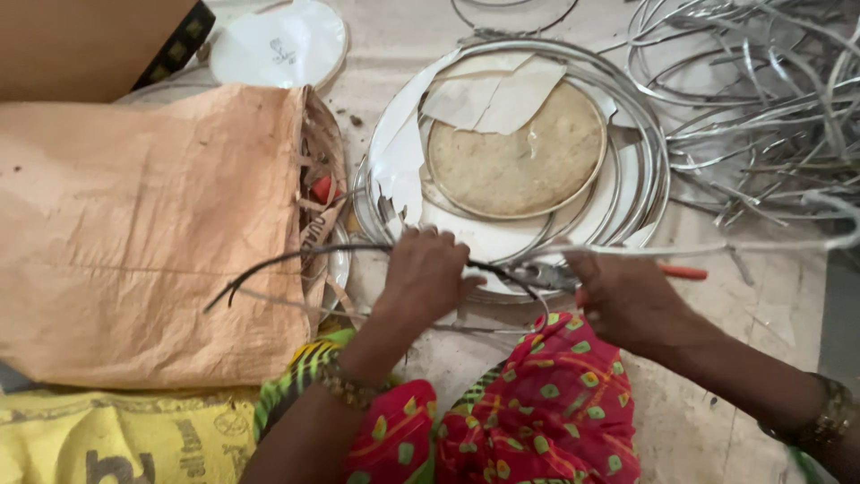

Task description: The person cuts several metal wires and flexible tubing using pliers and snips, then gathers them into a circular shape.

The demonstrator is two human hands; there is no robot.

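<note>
Landmark: round white disc [502, 237] lying flat on the floor [717, 421], ringed by thin metal hoops [649, 157]; a tan round board [520, 152] and torn paper sit on it.
Left hand [425, 273]: at the disc's near edge, fingers curled down and pinched on a dark bent wire strip [296, 260].
Wire strip: runs from the left hand out past the disc's left edge, arching over the mouth of the sack, its far end free in the air.
Right hand [627, 300]: just right of the disc's near edge, closed around orange-handled pliers [560, 276], whose nose meets the strip beside the left hand.
Sack [143, 233]: brown, lying left of the disc, its frayed open edge touching the hoops.
Scrap wire heap [761, 99]: right of the disc, tangled, loose ends reaching its rim.
Open room: bare floor right of the right hand, below the heap; the near side is taken by the person's patterned knees [537, 412].
</note>
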